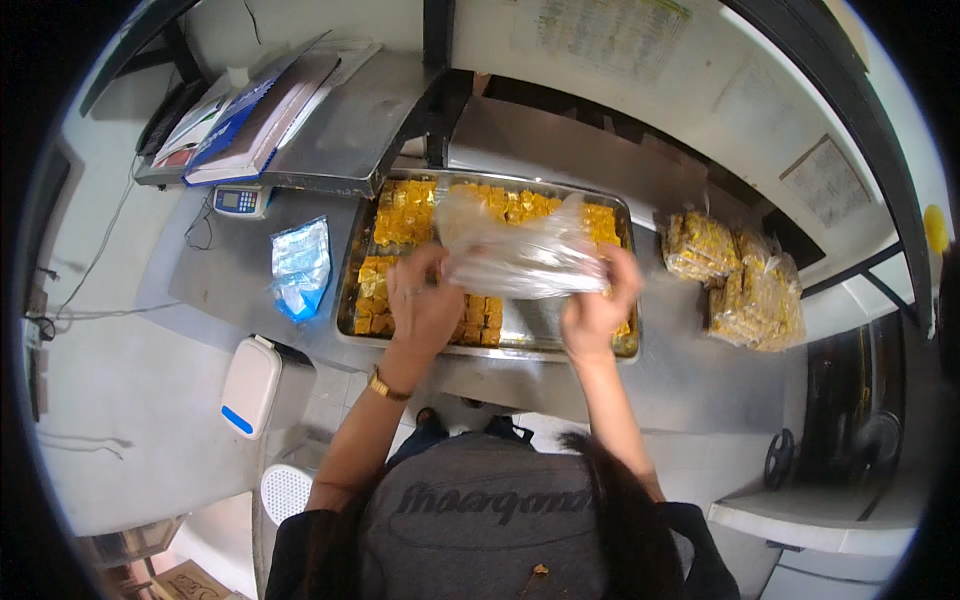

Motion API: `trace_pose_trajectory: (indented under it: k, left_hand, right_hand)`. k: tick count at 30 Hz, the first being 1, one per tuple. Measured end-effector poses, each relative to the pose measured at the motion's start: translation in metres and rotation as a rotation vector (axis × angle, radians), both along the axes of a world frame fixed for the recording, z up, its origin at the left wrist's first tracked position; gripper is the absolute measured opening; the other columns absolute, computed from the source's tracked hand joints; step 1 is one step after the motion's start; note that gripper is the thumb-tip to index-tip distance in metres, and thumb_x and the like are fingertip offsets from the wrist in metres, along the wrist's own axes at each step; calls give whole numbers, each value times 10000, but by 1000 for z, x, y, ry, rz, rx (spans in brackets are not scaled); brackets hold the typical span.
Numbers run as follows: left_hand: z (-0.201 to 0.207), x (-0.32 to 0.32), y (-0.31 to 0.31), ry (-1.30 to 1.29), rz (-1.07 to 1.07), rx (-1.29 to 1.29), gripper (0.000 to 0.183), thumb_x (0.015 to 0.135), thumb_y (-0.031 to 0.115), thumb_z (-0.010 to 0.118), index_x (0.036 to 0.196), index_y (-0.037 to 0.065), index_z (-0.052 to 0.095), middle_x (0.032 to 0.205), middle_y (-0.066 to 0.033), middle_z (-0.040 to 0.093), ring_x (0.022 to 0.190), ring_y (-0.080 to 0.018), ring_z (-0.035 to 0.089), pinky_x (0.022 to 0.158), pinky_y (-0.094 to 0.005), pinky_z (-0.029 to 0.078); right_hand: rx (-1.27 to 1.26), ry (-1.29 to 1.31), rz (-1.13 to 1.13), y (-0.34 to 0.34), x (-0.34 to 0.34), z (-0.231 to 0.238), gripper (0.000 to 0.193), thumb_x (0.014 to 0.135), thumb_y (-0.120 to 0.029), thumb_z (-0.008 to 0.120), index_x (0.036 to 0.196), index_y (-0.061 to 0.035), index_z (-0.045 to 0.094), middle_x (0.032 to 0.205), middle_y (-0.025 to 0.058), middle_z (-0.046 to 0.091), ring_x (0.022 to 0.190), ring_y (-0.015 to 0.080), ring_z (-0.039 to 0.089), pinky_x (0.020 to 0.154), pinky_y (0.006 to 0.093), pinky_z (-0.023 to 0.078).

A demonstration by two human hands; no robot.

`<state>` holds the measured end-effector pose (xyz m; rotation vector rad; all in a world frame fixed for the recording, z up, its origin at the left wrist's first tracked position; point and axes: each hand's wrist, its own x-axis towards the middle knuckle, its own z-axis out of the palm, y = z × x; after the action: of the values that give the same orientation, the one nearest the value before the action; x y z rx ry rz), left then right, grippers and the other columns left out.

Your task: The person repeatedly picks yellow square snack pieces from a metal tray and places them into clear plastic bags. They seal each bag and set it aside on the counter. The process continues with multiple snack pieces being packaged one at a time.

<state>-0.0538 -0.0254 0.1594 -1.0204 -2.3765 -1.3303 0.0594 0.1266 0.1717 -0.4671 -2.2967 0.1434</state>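
Note:
Between my two hands stretches a clear plastic bag (525,262), blurred by motion, its film hanging over the middle of a metal tray. My left hand (422,300) pinches one side of it, and my right hand (605,300) pinches the other. Beneath lies the tray (545,325), holding several groups of small gold-wrapped blocks (405,215), with bare metal showing at the front middle. Part of the blocks is hidden behind the bag and my hands. Whether anything is inside the bag I cannot make out.
Filled clear bags of gold pieces (750,290) are piled right of the tray. Left of it lie a blue-and-clear plastic packet (300,268) and a small digital scale (241,202). A shelf (335,150) with folders overhangs the back left. A lidded bin (265,385) stands below.

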Motion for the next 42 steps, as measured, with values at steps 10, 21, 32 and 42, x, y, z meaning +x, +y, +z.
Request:
trace_pose_trajectory:
  k: [10,21,32,42]
  left_hand:
    - [-53,1,-10,226,62,-113,267,760,48,552,1022,13,594,1006,-144,500,959,-314,518,787,-418,437]
    - [-104,-16,-2,-1515,-226,723,67,814,8,582,826,-21,641,884,-26,598,785,-133,569,689,-251,450]
    - [-89,-14,-6,66,142,-335,177,718,27,594,888,21,644,1060,-97,563,921,-301,543,775,-397,455]
    - [-122,-13,-24,14,137,-349,194,757,76,597,937,4,606,1133,-180,526,1009,-361,491,851,-467,407]
  right_hand:
    - [71,205,135,-1,10,-29,179,632,27,596,803,-15,624,1015,176,525,849,316,529,673,436,464]
    - [-1918,193,340,32,-2,-95,261,720,84,562,909,-39,694,846,13,639,660,81,534,608,215,389]
    - [-1161,143,409,51,2,-89,340,734,58,578,1031,-83,668,872,21,608,813,101,526,750,220,427]
    - [-701,-664,-676,148,39,-150,665,674,-445,728,1122,17,559,1114,206,604,1033,333,582,888,404,452]
